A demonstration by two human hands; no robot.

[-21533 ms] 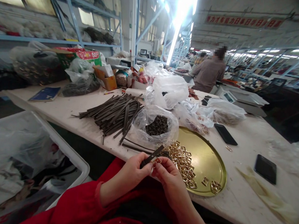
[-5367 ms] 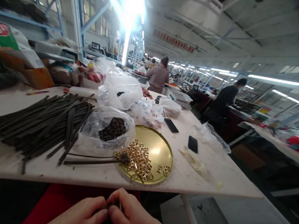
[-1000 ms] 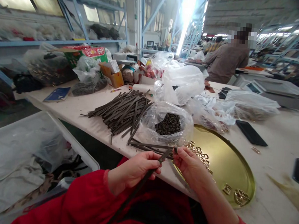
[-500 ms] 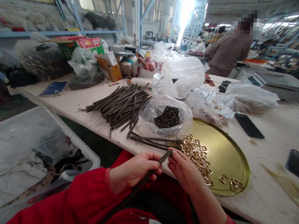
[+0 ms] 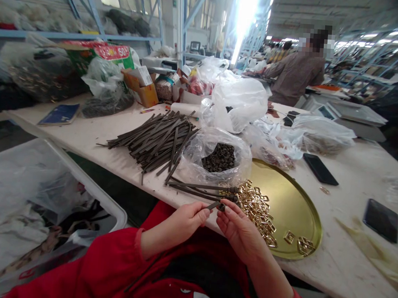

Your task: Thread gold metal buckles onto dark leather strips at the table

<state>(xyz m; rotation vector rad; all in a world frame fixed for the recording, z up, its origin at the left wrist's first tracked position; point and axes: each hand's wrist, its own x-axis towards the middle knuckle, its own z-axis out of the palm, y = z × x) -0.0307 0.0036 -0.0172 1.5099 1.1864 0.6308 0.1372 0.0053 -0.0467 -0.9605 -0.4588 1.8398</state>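
Note:
My left hand (image 5: 189, 220) pinches a dark strap (image 5: 212, 205) near its end, at the table's front edge. At that end a small dark loop (image 5: 221, 207) shows, and my right hand (image 5: 236, 224) holds it between thumb and fingers. Just beyond my hands, a few straps with dark ends (image 5: 196, 186) lie by gold buckles (image 5: 254, 207) heaped on a round gold tray (image 5: 284, 191). A clear bag (image 5: 191, 155) holds many small dark loops (image 5: 220, 158). Left of it spreads a pile of dark straps (image 5: 152, 139).
Two dark phones (image 5: 320, 169) (image 5: 381, 220) lie at the right. Plastic bags (image 5: 239, 102), a cardboard box (image 5: 148, 95) and a blue booklet (image 5: 60, 114) stand farther back. A white bin (image 5: 81, 181) is at the lower left. A person (image 5: 292, 76) stands beyond the table.
The strap end, which stretched straight between my hands, now shows a small loop at my right fingertips. My hands sit slightly farther left in view, and the whole scene has shifted left.

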